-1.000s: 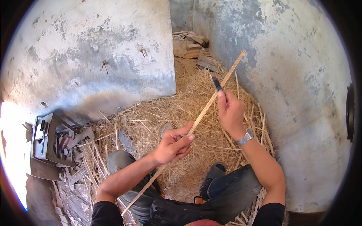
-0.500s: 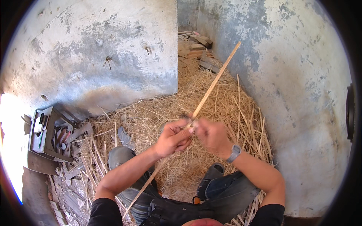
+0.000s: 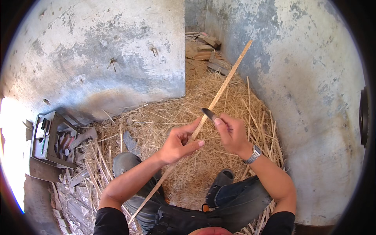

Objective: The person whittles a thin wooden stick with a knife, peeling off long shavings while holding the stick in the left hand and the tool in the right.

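A long, thin wooden strip (image 3: 226,82) slants from beside my left leg up to the far right. My left hand (image 3: 178,145) is closed around its middle, thumb stretched along the near side. In my right hand (image 3: 232,134) is a knife (image 3: 207,113) with a short dark blade. Its blade lies across the strip, just beyond my left hand. The knife's handle is hidden inside my right fist.
Straw-like shavings (image 3: 156,121) cover the floor around my legs. More strips (image 3: 270,137) lean along the right wall. A small wooden stand (image 3: 49,135) with tools is at the left. Wood blocks (image 3: 207,43) lie at the back, between the walls.
My right hand has moved slightly right and the blur on it is gone, so the knife now shows plainly. The blade is farther up the strip, whose far end has risen a little.
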`<action>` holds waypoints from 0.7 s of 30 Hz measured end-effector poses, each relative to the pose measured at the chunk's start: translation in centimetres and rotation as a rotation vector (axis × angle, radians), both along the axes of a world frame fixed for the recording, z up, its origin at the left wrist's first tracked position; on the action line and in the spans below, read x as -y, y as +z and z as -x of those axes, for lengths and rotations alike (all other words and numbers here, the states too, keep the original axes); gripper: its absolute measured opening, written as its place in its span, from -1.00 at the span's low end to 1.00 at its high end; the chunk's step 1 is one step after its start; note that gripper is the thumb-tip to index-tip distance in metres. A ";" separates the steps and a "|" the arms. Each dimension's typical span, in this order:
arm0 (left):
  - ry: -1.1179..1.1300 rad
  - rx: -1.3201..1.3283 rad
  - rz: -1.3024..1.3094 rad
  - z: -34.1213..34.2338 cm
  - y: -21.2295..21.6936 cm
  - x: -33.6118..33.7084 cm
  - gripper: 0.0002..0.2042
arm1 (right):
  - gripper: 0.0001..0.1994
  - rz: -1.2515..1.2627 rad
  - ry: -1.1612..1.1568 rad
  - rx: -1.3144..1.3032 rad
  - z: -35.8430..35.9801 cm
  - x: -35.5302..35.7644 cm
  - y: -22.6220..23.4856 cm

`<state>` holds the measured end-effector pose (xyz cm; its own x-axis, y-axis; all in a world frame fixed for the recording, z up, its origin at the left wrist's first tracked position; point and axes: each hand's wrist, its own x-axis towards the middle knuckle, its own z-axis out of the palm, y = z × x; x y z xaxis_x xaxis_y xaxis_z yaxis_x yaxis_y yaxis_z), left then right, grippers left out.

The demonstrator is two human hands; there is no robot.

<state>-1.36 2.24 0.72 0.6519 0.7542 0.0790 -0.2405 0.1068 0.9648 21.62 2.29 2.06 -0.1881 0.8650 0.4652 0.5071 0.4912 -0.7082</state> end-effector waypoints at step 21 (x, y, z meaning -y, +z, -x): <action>0.191 -0.213 -0.145 0.7 -1.2 -1.3 -0.31 | -0.81 0.393 0.308 -0.194 -1.2 2.1 0.3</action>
